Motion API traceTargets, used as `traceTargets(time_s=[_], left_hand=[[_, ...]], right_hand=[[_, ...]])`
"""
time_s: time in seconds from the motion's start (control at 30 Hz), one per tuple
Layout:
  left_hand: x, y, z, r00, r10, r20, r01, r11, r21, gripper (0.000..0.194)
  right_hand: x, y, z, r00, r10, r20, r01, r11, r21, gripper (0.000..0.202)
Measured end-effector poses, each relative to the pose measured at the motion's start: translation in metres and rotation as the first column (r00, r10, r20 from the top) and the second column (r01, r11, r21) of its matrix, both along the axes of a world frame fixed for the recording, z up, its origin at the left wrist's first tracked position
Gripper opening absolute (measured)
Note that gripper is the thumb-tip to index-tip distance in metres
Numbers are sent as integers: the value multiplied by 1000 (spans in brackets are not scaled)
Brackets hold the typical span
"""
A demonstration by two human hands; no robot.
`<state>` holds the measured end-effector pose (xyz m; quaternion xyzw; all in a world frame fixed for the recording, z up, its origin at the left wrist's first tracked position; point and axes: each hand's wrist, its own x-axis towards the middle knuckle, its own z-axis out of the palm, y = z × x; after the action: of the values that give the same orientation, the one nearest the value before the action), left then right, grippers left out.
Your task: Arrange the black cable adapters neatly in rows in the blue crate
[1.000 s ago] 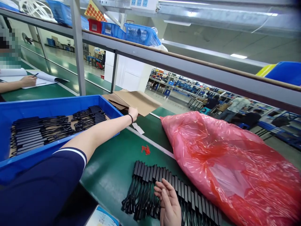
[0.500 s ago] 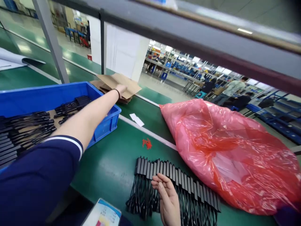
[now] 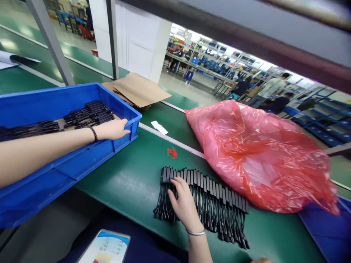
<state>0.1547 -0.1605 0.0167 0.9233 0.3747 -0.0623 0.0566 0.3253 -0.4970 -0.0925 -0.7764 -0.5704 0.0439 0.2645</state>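
1. A green table (image 3: 126, 175) is running across a bright workshop, with a white pillar (image 3: 139, 44) standing behind it and people (image 3: 274, 87) working among benches far off.
2. Black units (image 3: 210, 186) are lying on the table in a slanting row, packed side by side. Their slim, oblong, matt bodies are forming a slightly stepped edge, and their thin dark cords (image 3: 238, 228) are trailing toward the person, ending in chunky tips.
3. The right hand (image 3: 182, 199), wearing a silvery bangle (image 3: 196, 233), is hanging palm down over the row's left part, its fingers loosely spread and thumb apart. Whether it is touching the units, I cannot tell.
4. The left hand (image 3: 115, 129), wearing a dark beaded bracelet (image 3: 95, 134), is showing its back at the near corner of a blue crate (image 3: 135, 119). Whether its fingers are gripping the rim, I cannot tell.
5. More black units (image 3: 100, 109) are lying bunched inside the crate, partly hidden by the left forearm.
6. Flat cardboard (image 3: 141, 89) is lying beyond the crate; white slips (image 3: 159, 128) and small red bits (image 3: 172, 152) are lying between crate and row.
7. A shiny red bag (image 3: 263, 164) is bulging just beyond the row.
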Motion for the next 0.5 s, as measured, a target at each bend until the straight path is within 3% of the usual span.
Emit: traceTargets(time_s=[0.17, 0.33, 0.5], left_hand=[[5, 0, -5, 997, -62, -50, 67, 991, 118, 38], [13, -6, -3, 990, -95, -103, 111, 980, 166, 41], [22, -30, -1, 983, -175, -54, 181, 975, 132, 43]], right_hand=[[-20, -16, -7, 995, -19, 93, 19, 1000, 5, 32], [-46, -24, -7, 995, -73, 70, 69, 996, 59, 31], [-63, -12, 0, 994, 43, 98, -50, 997, 64, 33]])
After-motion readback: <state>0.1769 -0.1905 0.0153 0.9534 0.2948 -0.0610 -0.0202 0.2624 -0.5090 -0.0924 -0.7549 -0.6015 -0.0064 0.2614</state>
